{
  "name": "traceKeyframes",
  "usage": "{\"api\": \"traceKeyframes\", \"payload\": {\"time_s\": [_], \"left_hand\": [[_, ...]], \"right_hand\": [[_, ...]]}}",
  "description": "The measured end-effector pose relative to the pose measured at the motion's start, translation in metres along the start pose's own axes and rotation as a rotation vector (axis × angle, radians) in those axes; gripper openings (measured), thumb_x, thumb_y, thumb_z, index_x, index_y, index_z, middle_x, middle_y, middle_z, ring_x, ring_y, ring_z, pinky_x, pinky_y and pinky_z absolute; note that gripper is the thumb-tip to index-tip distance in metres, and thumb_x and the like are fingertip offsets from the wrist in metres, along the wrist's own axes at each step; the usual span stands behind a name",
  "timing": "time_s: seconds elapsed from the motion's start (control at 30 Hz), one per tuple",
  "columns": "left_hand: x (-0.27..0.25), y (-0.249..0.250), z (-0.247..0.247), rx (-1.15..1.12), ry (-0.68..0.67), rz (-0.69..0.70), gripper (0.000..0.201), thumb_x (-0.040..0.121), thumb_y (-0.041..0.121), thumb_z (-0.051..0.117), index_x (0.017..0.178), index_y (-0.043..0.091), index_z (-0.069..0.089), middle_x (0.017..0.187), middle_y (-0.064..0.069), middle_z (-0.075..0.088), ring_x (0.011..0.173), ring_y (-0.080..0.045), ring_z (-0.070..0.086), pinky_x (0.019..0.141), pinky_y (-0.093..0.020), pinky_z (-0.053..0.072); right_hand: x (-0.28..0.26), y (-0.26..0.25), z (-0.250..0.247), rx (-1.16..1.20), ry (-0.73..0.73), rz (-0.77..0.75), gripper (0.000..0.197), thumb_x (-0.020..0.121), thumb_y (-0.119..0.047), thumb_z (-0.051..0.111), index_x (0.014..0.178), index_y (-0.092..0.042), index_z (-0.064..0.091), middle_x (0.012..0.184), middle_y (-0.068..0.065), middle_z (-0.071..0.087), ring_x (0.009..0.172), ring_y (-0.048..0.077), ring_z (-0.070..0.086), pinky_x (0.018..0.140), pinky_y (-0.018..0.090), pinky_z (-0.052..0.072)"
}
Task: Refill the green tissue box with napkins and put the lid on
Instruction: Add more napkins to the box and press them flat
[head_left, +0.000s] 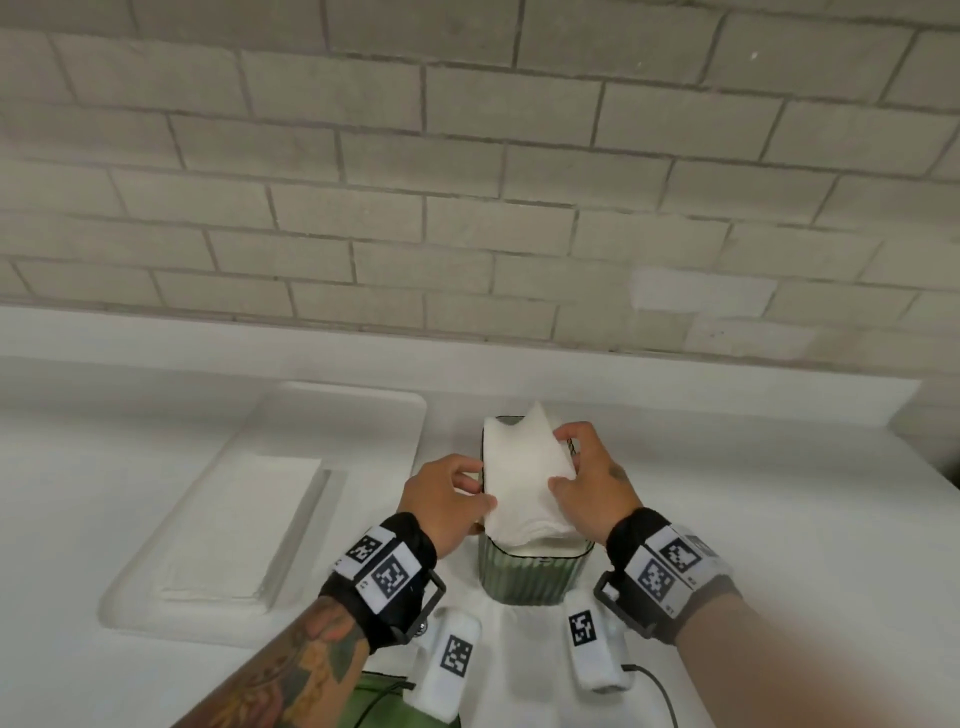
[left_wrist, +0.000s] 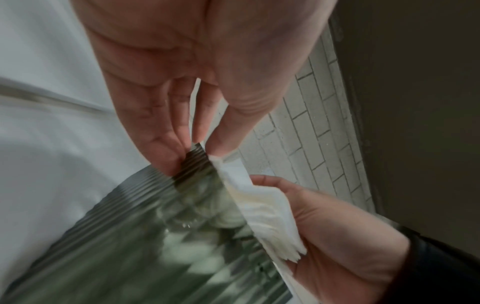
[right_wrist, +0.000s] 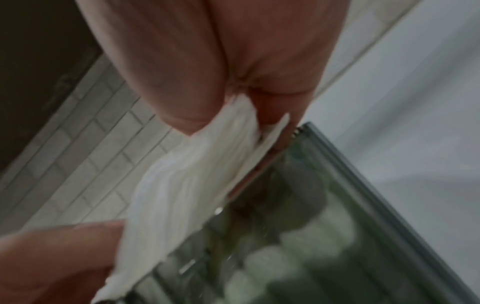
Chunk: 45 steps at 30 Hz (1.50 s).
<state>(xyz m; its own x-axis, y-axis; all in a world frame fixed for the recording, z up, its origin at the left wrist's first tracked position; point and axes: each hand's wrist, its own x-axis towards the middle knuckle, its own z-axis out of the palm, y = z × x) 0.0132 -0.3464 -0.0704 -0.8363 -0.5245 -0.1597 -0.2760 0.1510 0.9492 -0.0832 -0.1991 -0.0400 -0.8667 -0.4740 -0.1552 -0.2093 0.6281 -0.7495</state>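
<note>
While my left hand (head_left: 447, 499) and right hand (head_left: 592, 480) pinch the soft white napkins (head_left: 524, 473) from both sides, the stack sits atop the ribbed green box (head_left: 535, 577) on the white counter (head_left: 779, 519), long side pointing away from me.

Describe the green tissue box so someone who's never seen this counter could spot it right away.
On the white counter below the grey brick wall, look right of the recessed tray. The green tissue box stands between both hands, the only ribbed green thing, lidless, with white napkins sticking out.
</note>
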Motion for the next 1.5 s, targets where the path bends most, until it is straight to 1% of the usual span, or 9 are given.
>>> {"api": "traceKeyframes", "payload": {"time_s": [0.17, 0.3, 0.5, 0.77, 0.9, 1.07, 1.23, 1.33, 1.5], "left_hand": [[-0.002, 0.002, 0.003, 0.032, 0.027, -0.014, 0.039, 0.08, 0.004, 0.072, 0.117, 0.013, 0.063, 0.09, 0.001, 0.059, 0.073, -0.014, 0.063, 0.057, -0.021, 0.058], [-0.006, 0.006, 0.005, 0.109, 0.02, -0.003, 0.042, 0.078, 0.007, 0.073, 0.116, 0.021, 0.061, 0.097, 0.001, 0.058, 0.077, -0.017, 0.063, 0.067, -0.03, 0.061], [-0.006, 0.013, 0.003, 0.368, -0.067, 0.029, 0.06, 0.075, 0.017, 0.076, 0.13, 0.024, 0.052, 0.117, 0.001, 0.055, 0.096, -0.018, 0.062, 0.087, -0.032, 0.055], [0.01, 0.056, -0.003, 1.078, -0.455, 0.207, 0.105, 0.075, 0.047, 0.075, 0.154, 0.02, 0.011, 0.161, 0.002, 0.013, 0.147, -0.019, 0.008, 0.12, -0.039, 0.02], [0.024, 0.07, 0.006, 1.402, -0.532, 0.157, 0.102, 0.078, 0.053, 0.07, 0.154, 0.018, 0.013, 0.162, -0.002, 0.012, 0.148, -0.025, 0.006, 0.118, -0.047, 0.02], [0.034, 0.073, 0.017, 1.575, -0.56, 0.13, 0.091, 0.071, 0.058, 0.073, 0.143, 0.018, 0.036, 0.147, -0.002, 0.039, 0.137, -0.029, 0.03, 0.108, -0.047, 0.036], [0.032, 0.076, 0.026, 1.586, -0.541, 0.075, 0.074, 0.071, 0.05, 0.077, 0.13, 0.017, 0.048, 0.127, -0.008, 0.052, 0.115, -0.026, 0.051, 0.085, -0.034, 0.046], [0.033, 0.082, 0.023, 1.541, -0.552, 0.069, 0.068, 0.07, 0.049, 0.078, 0.125, 0.018, 0.052, 0.121, -0.005, 0.057, 0.105, -0.022, 0.055, 0.076, -0.029, 0.044], [0.039, 0.087, 0.022, 1.587, -0.555, 0.094, 0.083, 0.064, 0.063, 0.076, 0.13, 0.022, 0.048, 0.125, -0.004, 0.054, 0.116, -0.024, 0.049, 0.095, -0.037, 0.044]], "right_hand": [[0.002, -0.008, -0.001, -0.142, -0.099, 0.016, 0.062, 0.092, 0.001, 0.043, 0.143, -0.026, 0.018, 0.104, 0.013, 0.047, 0.063, 0.014, 0.048, 0.05, 0.021, 0.037], [0.004, -0.012, -0.001, -0.255, -0.145, -0.013, 0.07, 0.092, 0.0, 0.046, 0.148, -0.023, 0.011, 0.123, 0.02, 0.048, 0.087, 0.025, 0.055, 0.072, 0.028, 0.045], [0.005, -0.017, -0.006, -0.852, -0.022, -0.223, 0.054, 0.088, -0.029, 0.058, 0.137, -0.019, 0.04, 0.142, 0.007, 0.033, 0.129, 0.029, 0.034, 0.1, 0.038, 0.034], [0.019, -0.017, -0.052, -0.872, -0.421, -0.144, 0.101, 0.072, -0.058, 0.071, 0.153, -0.027, 0.018, 0.16, -0.006, 0.014, 0.147, 0.022, 0.008, 0.119, 0.041, 0.012], [0.029, -0.015, -0.053, -1.039, -0.491, -0.125, 0.099, 0.073, -0.06, 0.07, 0.152, -0.028, 0.021, 0.162, -0.008, 0.007, 0.148, 0.026, 0.006, 0.119, 0.048, 0.011], [0.038, -0.012, -0.038, -1.117, -0.529, -0.138, 0.096, 0.069, -0.059, 0.073, 0.147, -0.025, 0.029, 0.157, -0.004, 0.026, 0.147, 0.027, 0.01, 0.117, 0.054, 0.006], [0.038, -0.017, -0.03, -1.153, -0.525, -0.153, 0.092, 0.07, -0.054, 0.076, 0.143, -0.018, 0.033, 0.15, 0.001, 0.034, 0.134, 0.027, 0.032, 0.11, 0.05, 0.023], [0.035, -0.02, -0.039, -1.158, -0.531, -0.145, 0.102, 0.07, -0.059, 0.074, 0.15, -0.024, 0.023, 0.156, -0.001, 0.023, 0.14, 0.027, 0.024, 0.114, 0.049, 0.02], [0.039, -0.016, -0.038, -1.295, -0.538, -0.201, 0.109, 0.068, -0.064, 0.072, 0.152, -0.027, 0.012, 0.159, 0.004, 0.018, 0.146, 0.031, 0.012, 0.115, 0.058, 0.003]]}}
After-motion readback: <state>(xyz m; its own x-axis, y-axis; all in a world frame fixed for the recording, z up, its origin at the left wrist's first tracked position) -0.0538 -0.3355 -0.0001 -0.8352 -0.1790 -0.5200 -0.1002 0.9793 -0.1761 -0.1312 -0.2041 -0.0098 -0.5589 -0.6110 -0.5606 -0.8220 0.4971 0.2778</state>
